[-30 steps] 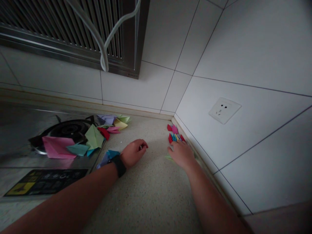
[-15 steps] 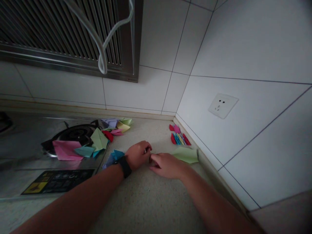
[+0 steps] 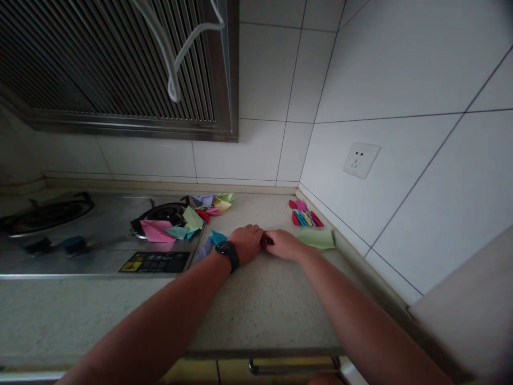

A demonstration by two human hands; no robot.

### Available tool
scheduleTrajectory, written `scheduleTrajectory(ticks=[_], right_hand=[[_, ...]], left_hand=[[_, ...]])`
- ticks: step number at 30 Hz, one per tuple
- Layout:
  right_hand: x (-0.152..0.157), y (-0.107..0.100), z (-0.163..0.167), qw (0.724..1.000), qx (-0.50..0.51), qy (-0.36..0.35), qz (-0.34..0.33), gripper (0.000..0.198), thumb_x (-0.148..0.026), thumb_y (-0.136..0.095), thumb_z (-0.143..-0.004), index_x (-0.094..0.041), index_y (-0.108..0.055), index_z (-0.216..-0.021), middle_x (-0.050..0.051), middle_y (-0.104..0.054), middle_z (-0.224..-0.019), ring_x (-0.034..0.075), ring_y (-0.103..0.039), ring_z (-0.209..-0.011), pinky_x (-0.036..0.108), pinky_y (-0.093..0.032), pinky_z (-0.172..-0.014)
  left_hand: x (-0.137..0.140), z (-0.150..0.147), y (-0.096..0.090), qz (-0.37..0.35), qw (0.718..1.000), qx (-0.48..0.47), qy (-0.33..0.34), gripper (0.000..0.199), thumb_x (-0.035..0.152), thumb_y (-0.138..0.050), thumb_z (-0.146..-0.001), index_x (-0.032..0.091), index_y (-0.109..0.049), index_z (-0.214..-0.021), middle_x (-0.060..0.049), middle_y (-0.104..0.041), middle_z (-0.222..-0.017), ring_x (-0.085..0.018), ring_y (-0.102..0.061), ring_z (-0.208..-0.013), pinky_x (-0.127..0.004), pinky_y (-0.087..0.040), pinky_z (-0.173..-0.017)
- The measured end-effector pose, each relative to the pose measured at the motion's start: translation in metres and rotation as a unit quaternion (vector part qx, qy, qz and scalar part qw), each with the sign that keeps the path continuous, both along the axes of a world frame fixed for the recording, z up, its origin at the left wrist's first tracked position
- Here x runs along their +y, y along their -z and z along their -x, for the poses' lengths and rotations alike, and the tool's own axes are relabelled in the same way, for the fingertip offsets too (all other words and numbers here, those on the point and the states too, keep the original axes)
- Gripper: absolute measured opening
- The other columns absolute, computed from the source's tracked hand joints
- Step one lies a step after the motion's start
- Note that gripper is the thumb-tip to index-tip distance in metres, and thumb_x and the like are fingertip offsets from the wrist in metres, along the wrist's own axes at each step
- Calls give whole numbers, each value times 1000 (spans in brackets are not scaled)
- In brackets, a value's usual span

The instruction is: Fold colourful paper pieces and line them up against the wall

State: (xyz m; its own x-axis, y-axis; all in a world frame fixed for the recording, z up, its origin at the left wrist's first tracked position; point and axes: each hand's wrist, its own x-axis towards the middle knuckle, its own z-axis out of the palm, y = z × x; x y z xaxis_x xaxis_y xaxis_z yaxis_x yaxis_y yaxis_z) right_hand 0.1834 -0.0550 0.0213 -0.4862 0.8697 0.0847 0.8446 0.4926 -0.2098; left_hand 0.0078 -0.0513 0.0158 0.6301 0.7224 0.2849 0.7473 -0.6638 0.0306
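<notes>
My left hand (image 3: 246, 244), with a dark watch (image 3: 228, 251) on its wrist, is closed low over the countertop (image 3: 264, 310). Against its fingertips, my right hand (image 3: 284, 245) is closed in a pinch. Something small and dark may show between the fingers, but they hide what it is. To the right of my right hand lies a pale green sheet of paper (image 3: 318, 239). Blue folded paper (image 3: 218, 237) and lilac folded paper (image 3: 203, 249) rest beside my left wrist.
Folded papers, including a pink one (image 3: 156, 231) and a light green one (image 3: 193, 219), lie on and beside the gas stove (image 3: 100, 251). Small colourful folded pieces (image 3: 306, 218) sit in the corner. A white cable (image 3: 172, 69) hangs before the range hood (image 3: 120, 80).
The view has shifted, bringing more stove and the counter's front edge into sight. My hands have come together, and the left one has turned with its back upward.
</notes>
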Motion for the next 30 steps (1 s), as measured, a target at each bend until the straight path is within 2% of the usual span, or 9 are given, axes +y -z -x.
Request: scheduleTrajectory(ticks=[6, 11, 14, 17, 22, 25, 30], right_hand=[[-16, -1, 13, 995, -68, 42, -52, 34, -37, -49, -90, -19, -59, -117, 12, -71, -107, 24, -66, -95, 30, -42, -77], [-28, -2, 21, 993, -69, 66, -75, 35, -38, -43, -93, -18, -57, -118, 13, -68, -109, 25, -63, -100, 32, -42, -84], [-34, -1, 21, 989, -66, 89, -93, 33, -33, -39, -95, -15, -58, -116, 14, -64, -114, 25, -57, -110, 34, -39, -92], [-40, 4, 18, 986, -62, 118, -104, 35, -29, -40, -93, -15, -55, -122, 16, -55, -129, 26, -46, -124, 40, -32, -102], [-41, 17, 14, 985, -57, 144, -74, 48, -34, -32, -96, -21, -40, -141, 12, -35, -151, 25, -32, -137, 46, -23, -109], [-39, 24, 14, 988, -57, 136, -46, 54, -38, -28, -97, -17, -33, -147, 12, -28, -155, 24, -25, -142, 44, -18, -113], [-39, 28, 12, 991, -60, 117, -16, 60, -41, -25, -97, -14, -25, -150, 12, -21, -157, 22, -17, -145, 40, -13, -116]], left_hand=[[-10, -2, 1, -13, 999, 18, -41, 25, 21, -42, -91, 14, -59, -108, -14, -60, -109, -26, -56, -104, -38, -47, -87], [-13, -1, 0, -24, 998, 25, -50, 27, 20, -39, -93, 13, -60, -108, -14, -61, -109, -25, -56, -104, -38, -47, -89], [-16, -2, 1, -26, 998, 31, -47, 29, 21, -37, -94, 14, -63, -105, -14, -62, -108, -25, -56, -105, -38, -47, -89], [-19, -1, 3, -25, 998, 34, -47, 30, 23, -37, -95, 16, -64, -103, -14, -62, -108, -25, -55, -108, -39, -45, -91], [-21, 2, 13, -12, 998, 35, -47, 33, 23, -33, -96, 17, -61, -113, -14, -59, -117, -24, -54, -113, -40, -42, -97], [-22, 4, 21, 7, 998, 35, -47, 37, 22, -30, -97, 17, -55, -126, -14, -56, -127, -22, -52, -118, -39, -39, -102], [-23, 10, 33, 42, 997, 42, -58, 47, 28, -29, -98, 17, -39, -142, -12, -38, -150, -25, -34, -138, -42, -27, -112]])
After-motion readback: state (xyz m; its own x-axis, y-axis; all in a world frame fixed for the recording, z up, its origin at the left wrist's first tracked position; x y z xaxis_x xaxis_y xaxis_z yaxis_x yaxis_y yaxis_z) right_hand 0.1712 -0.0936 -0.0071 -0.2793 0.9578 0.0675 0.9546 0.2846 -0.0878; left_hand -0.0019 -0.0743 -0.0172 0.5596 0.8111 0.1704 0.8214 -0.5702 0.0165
